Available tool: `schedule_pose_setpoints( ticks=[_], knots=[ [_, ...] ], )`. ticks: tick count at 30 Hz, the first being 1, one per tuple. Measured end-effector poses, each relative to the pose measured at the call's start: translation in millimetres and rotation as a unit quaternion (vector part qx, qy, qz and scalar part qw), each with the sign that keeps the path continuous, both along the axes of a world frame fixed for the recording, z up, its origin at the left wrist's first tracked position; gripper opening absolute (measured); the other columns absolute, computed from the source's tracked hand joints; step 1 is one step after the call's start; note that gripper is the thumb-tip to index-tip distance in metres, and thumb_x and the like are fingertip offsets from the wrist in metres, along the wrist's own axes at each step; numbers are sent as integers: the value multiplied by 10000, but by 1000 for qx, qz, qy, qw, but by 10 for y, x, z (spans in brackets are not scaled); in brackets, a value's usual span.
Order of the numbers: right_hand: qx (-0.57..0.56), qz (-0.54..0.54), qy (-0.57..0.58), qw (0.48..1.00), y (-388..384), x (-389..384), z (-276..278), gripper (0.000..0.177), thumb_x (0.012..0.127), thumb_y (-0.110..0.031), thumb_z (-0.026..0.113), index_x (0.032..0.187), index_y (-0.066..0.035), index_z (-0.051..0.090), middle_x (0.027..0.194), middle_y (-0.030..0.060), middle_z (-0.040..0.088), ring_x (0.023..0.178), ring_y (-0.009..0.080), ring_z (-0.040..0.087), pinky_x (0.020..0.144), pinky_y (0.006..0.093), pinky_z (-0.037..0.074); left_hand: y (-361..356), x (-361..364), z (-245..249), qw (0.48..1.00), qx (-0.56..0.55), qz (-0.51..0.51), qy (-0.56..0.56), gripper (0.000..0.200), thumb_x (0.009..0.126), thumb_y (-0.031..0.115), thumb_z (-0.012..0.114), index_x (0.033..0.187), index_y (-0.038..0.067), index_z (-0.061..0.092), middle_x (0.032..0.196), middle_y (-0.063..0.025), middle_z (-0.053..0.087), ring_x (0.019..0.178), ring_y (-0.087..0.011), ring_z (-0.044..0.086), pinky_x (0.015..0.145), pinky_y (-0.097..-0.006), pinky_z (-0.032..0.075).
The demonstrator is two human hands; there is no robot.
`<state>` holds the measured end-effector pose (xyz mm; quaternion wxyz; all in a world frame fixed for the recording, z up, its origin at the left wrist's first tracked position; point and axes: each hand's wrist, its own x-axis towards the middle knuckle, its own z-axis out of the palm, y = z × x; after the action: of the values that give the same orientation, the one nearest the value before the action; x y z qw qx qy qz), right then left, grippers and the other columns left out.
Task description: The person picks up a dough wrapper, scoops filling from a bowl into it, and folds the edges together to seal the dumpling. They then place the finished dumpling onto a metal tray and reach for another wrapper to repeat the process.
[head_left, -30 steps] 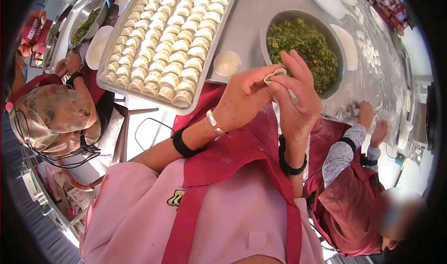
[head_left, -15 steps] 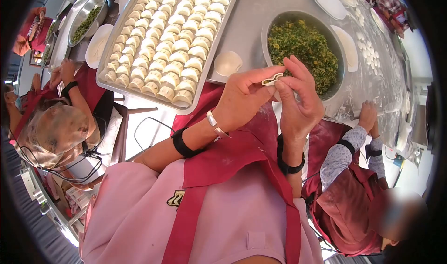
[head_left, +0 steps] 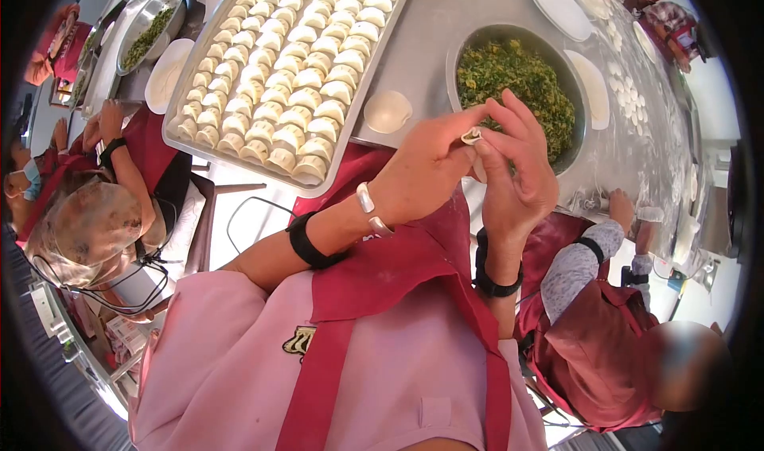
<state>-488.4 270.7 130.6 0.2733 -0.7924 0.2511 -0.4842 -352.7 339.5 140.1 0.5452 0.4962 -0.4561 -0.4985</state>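
Left hand (head_left: 426,165), right hand (head_left: 517,176) pinch dumpling (head_left: 471,136) (shirt logo (head_left: 301,340) illegible).

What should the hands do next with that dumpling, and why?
Probably pinch the last bit of edge shut. The dumpling is held between the left hand and right hand, and a small gap shows in its seam, so it hardly looks ready for the tray of finished ones.
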Motion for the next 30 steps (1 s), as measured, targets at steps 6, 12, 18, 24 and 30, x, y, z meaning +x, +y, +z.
schedule_pose_setpoints(
  ticks=[6,12,18,24,30],
  knots=[
    [-2,-19,26,999,-2,-57,38,171,770,4,742,935,-19,704,1104,143,711,1198,351,597,948,393,501,-50,-22,-3,999,-31,-24,-13,423,952,13,508,1368,-48,461,1016,-86,628,866,-97,608,762,-252,520],
    [157,43,-4,987,25,-47,217,208,755,21,748,957,-18,719,1134,129,706,1278,321,537,976,386,483,-65,-14,-56,996,-37,-59,54,522,954,-8,499,1454,-16,348,1064,-79,628,900,-104,613,785,-252,517],
    [171,102,-75,977,-14,-84,-16,163,771,25,743,926,-21,725,1141,138,703,1275,330,535,1015,413,458,-25,7,-53,998,-22,-50,29,592,943,-18,506,1492,-3,286,1178,-101,618,958,-110,614,794,-262,527],
    [214,64,-89,971,41,-18,42,163,755,32,752,907,-22,730,1082,135,721,1242,322,563,1017,412,457,-24,35,-42,998,2,-56,38,595,930,-23,504,1486,-13,293,1214,-112,605,993,-116,617,790,-268,534],
    [142,112,-46,982,-43,-65,-11,203,750,19,762,947,-21,732,1078,135,722,1224,324,577,1012,407,460,-19,29,-107,999,-9,-38,16,573,912,-30,521,1453,-31,332,1161,-122,628,948,-137,638,781,-278,541]
  ],
)
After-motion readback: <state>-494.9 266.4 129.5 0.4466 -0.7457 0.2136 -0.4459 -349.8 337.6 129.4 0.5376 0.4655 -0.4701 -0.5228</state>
